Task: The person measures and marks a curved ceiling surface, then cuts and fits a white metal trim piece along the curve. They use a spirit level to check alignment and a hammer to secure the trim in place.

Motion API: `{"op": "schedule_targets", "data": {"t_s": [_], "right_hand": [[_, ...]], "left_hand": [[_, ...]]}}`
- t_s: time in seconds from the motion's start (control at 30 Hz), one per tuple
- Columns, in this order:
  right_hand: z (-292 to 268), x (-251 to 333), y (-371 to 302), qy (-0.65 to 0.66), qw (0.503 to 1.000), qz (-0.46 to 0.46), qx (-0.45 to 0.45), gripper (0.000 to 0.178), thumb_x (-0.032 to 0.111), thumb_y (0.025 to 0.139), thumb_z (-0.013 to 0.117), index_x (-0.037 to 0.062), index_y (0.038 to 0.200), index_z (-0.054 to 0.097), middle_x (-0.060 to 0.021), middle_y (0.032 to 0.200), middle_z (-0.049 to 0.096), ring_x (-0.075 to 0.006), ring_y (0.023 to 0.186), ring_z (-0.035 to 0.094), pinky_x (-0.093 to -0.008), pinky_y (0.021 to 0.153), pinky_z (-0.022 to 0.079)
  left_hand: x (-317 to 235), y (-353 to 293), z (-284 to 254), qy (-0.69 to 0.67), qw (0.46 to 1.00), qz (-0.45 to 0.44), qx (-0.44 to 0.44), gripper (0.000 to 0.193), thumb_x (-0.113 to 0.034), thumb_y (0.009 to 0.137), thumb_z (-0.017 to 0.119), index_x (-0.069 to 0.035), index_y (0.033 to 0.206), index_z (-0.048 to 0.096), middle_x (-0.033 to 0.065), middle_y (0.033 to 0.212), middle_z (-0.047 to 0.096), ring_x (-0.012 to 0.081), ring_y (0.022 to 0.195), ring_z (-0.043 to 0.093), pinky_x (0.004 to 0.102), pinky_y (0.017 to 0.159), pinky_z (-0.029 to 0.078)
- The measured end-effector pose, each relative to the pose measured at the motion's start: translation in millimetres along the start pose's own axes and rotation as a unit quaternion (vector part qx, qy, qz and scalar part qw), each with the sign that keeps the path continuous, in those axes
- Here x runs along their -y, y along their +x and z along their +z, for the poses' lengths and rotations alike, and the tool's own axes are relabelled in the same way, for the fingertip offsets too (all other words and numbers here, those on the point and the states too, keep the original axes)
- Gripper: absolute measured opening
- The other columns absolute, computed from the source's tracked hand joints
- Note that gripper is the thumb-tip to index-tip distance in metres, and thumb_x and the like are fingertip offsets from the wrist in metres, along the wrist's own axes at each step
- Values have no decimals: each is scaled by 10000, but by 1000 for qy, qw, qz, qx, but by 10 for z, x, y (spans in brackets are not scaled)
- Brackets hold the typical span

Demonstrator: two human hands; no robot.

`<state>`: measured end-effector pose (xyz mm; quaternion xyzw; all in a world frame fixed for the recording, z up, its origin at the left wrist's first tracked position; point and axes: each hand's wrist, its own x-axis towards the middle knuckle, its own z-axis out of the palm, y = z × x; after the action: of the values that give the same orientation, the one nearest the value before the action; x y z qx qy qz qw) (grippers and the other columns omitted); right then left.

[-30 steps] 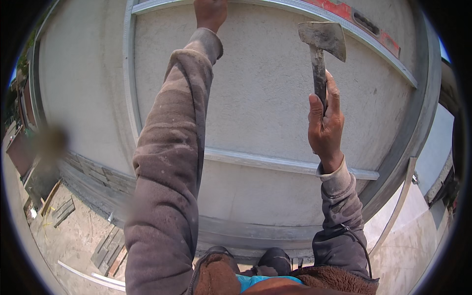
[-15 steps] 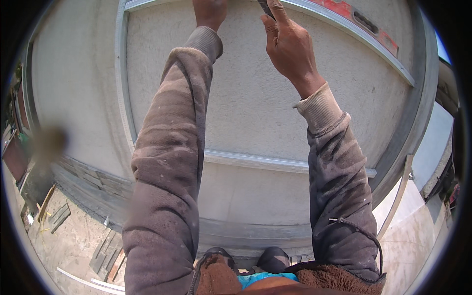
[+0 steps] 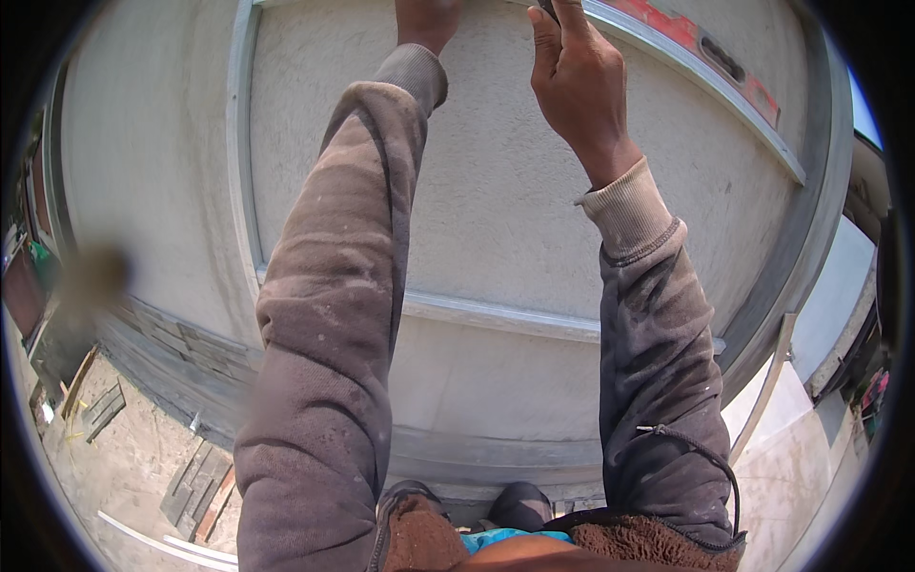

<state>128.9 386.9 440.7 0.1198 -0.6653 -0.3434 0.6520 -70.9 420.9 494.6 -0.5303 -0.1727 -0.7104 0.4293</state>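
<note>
Both arms reach up along a grey plastered wall (image 3: 334, 105). My left hand (image 3: 428, 21) is at the top edge, its fingers cut off by the picture. To its right, my right hand (image 3: 585, 95) is closed around a dark-handled tool (image 3: 547, 8), of which only a short piece shows; its working end is out of view. A metal rail (image 3: 701, 81) runs across the wall beside this hand. Along the rail's upper side lies a red bar with an oval hand slot (image 3: 667, 27), which looks like a spirit level.
A vertical metal rail (image 3: 241, 124) and a lower horizontal one (image 3: 505, 316) frame the wall. Grey stacked strips (image 3: 191, 348) line its lower left. Loose strips (image 3: 195, 486) and white lengths (image 3: 157, 543) lie on the left ground. A curved strip (image 3: 767, 386) leans at right.
Both hands sit slightly farther right and higher in the picture, and less of the dark-handled tool shows. The view has also shifted a little. The right hand's grip looks the same.
</note>
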Motion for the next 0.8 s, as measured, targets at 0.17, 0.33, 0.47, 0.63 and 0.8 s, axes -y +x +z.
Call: {"op": "schedule_targets", "data": {"t_s": [0.17, 0.33, 0.47, 0.63, 0.8], "right_hand": [[-74, -12, -46, -47, 976, 125, 174, 670, 45, 983, 505, 136, 1586, 228, -269, 1037, 691, -327, 583, 667, -416, 521, 545], [-71, 11, -12, -18, 991, 84, 107, 671, 50, 988, 496, 138, 1590, 212, -248, 949, 703, -310, 518, 631, -414, 491, 526], [2, -67, -20, -15, 1000, -23, 10, 675, 41, 987, 490, 136, 1591, 204, -260, 1167, 651, -327, 618, 677, -418, 546, 550], [-42, -13, 11, -81, 966, 137, 204, 676, 42, 981, 505, 132, 1586, 216, -246, 1326, 566, -375, 792, 713, -421, 631, 578], [95, -87, -3, -6, 1000, 4, 12, 630, 80, 983, 515, 131, 1566, 282, -255, 1008, 692, -387, 650, 668, -437, 539, 532]], "left_hand": [[91, 14, 54, -16, 999, 40, -26, 227, -204, 965, 621, -46, 1101, 713, 182, 1108, 705, 324, 1045, 677, 381, 879, 518], [70, -16, 55, -4, 1000, 4, -3, 228, -206, 963, 621, -49, 1102, 710, 190, 1104, 699, 340, 1032, 676, 391, 853, 527], [-4, -10, 55, 9, 1000, 21, -10, 222, -207, 962, 621, -49, 1089, 712, 194, 1084, 698, 356, 1005, 676, 403, 829, 531], [150, 29, 58, 36, 998, 40, -23, 213, -216, 965, 623, -42, 1052, 709, 190, 1059, 701, 365, 987, 674, 411, 819, 530], [-6, 10, 42, -3, 1000, 3, 1, 197, -201, 965, 625, -36, 1040, 702, 188, 1027, 704, 375, 960, 671, 421, 802, 530]]}}
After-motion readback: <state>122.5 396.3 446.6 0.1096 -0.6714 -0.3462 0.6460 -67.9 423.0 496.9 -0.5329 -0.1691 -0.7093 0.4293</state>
